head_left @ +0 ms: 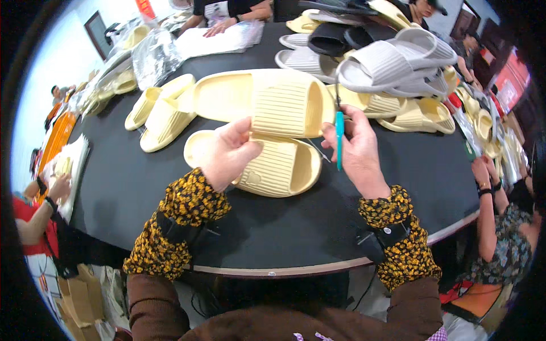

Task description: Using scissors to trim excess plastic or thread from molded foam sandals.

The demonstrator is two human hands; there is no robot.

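while the left hand [230, 152] is gripping the strap edge of a pale yellow slipper [267, 102] held up over the black counter [136, 182], the right hand [355, 150] is closing around a pair of small teal-handled snips [339, 136], blades pointing up at the slipper's rim. a second yellow slipper [273, 167] is lying flat just beneath. judging by this, trimming is underway; the next cut is calling for steady aim along the edge.
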